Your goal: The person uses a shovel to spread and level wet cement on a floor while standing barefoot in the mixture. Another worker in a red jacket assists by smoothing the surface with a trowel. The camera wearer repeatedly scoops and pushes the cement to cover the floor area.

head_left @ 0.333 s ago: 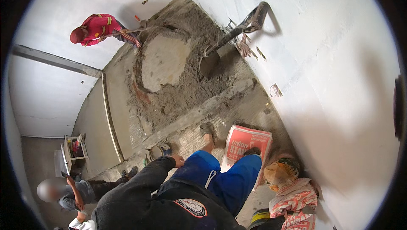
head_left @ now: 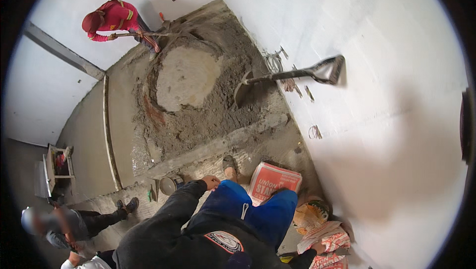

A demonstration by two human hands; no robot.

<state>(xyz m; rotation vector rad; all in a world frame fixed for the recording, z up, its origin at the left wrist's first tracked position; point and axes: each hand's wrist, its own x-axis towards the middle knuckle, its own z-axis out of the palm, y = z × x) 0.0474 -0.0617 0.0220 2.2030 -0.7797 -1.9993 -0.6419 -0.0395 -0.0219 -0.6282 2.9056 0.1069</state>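
My left hand (head_left: 211, 182) is beside my left knee, its fingers curled with nothing visible in them. At the lower right, my right hand (head_left: 320, 247) is closed beside a crumpled red-and-white sack (head_left: 331, 235), and a flat grey blade like a trowel's (head_left: 341, 252) juts from it, its handle hidden. A red-and-white cement bag (head_left: 270, 179) lies flat on the floor under my right leg. A shovel (head_left: 292, 74) with a D-shaped handle slants toward the right wall, its blade at the wet mortar heap (head_left: 223, 102), out of reach of both hands.
A co-worker in red (head_left: 116, 18) works a long-handled tool at the ringed mortar's far side. Another person (head_left: 82, 224) is at the lower left, near a wooden stand (head_left: 62, 169). A bucket (head_left: 171, 184) stands left of my feet. A straight board (head_left: 110, 135) crosses the smooth floor.
The shovel's handle has swung down to the right, with nobody holding it. My view has shifted slightly; the co-worker's tool now lies across the far mortar edge. My hands keep about the same places.
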